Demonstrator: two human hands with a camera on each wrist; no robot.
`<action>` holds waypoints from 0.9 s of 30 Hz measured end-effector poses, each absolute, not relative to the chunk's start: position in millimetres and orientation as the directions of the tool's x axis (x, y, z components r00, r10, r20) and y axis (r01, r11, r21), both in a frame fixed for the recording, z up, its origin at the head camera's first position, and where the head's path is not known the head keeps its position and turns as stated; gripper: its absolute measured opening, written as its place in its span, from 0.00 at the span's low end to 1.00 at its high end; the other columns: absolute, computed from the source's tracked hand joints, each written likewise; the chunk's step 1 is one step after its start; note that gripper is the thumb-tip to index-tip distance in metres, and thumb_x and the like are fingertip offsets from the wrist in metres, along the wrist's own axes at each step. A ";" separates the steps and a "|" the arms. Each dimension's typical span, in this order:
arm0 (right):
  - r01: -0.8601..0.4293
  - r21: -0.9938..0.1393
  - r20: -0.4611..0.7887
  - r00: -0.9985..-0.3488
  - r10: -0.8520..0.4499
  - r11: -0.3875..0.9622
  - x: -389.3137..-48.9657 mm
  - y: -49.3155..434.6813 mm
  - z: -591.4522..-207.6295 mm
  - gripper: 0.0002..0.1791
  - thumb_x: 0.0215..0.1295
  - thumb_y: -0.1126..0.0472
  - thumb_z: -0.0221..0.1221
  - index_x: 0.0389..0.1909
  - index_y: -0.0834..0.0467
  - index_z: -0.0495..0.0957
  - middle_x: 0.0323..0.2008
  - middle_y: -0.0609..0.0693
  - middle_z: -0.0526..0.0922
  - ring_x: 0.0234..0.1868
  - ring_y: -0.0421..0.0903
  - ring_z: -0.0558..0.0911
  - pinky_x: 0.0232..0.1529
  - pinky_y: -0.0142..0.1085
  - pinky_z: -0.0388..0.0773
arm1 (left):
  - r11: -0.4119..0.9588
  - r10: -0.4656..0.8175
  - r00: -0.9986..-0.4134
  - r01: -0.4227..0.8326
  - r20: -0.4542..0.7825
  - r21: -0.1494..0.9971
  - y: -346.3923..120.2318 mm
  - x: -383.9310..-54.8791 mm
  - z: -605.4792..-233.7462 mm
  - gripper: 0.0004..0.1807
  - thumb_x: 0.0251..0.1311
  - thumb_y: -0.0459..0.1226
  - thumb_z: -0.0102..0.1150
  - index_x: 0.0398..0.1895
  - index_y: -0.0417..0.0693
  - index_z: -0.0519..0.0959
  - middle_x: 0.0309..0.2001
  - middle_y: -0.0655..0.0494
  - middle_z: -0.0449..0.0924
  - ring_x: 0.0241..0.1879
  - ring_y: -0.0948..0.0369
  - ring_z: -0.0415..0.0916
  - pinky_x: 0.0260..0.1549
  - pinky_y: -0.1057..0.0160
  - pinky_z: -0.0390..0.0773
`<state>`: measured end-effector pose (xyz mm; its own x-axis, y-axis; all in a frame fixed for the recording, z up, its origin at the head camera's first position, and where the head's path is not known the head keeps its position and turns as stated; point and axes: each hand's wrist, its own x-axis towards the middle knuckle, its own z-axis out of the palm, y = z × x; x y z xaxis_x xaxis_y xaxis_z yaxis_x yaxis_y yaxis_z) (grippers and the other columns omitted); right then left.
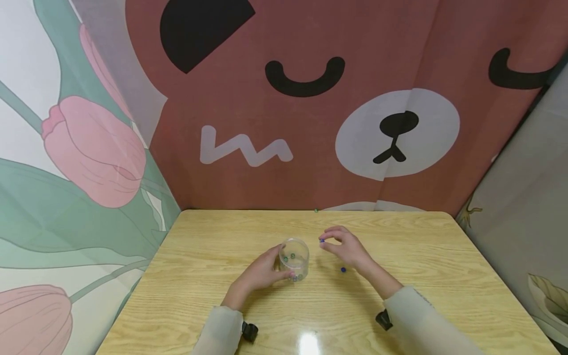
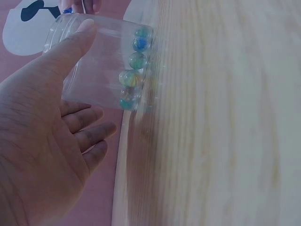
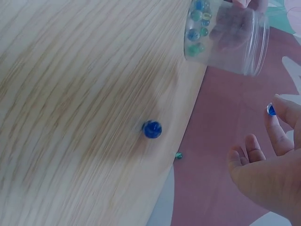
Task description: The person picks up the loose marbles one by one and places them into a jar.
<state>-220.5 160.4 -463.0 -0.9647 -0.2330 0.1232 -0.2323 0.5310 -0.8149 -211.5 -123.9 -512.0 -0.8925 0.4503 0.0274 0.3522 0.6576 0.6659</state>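
Note:
My left hand (image 1: 265, 268) grips a clear plastic jar (image 1: 301, 257) that stands upright and uncapped on the table. Several green and blue glass marbles (image 2: 137, 60) lie on the jar's bottom, as the left wrist view shows through its wall. To the right of the rim, my right hand (image 1: 348, 246) pinches a blue marble (image 3: 271, 109) between thumb and index finger, above the tabletop. Another blue marble (image 1: 343, 269) lies on the wood below that hand. At the table's back edge sits a small green marble (image 1: 316, 210).
The light wooden table (image 1: 191, 301) meets a hanging cloth (image 1: 248, 187) with a bear print at its far edge. Flower-printed cloth (image 1: 88, 148) hangs on the left, and a pale one (image 1: 523, 197) on the right.

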 end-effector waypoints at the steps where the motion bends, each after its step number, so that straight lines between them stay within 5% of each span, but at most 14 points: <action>1: -0.236 -0.817 0.126 -0.963 -0.237 0.526 -220.5 158.8 -462.6 0.14 0.68 0.58 0.66 0.50 0.60 0.85 0.64 0.59 0.74 0.69 0.62 0.69 0.72 0.56 0.63 | 0.657 0.450 -0.892 0.352 0.027 0.666 -123.9 -211.8 -512.2 0.53 0.58 0.62 0.66 0.80 0.51 0.56 0.75 0.50 0.64 0.74 0.49 0.61 0.71 0.44 0.64; 27: -0.253 -0.856 0.129 -0.949 -0.286 0.451 -216.0 116.4 -464.3 0.09 0.67 0.59 0.67 0.46 0.55 0.87 0.61 0.54 0.76 0.67 0.60 0.72 0.71 0.59 0.64 | 0.616 0.485 -0.874 0.372 0.037 0.694 -124.5 -211.8 -512.2 0.50 0.61 0.58 0.66 0.81 0.54 0.55 0.74 0.51 0.66 0.73 0.50 0.63 0.69 0.40 0.64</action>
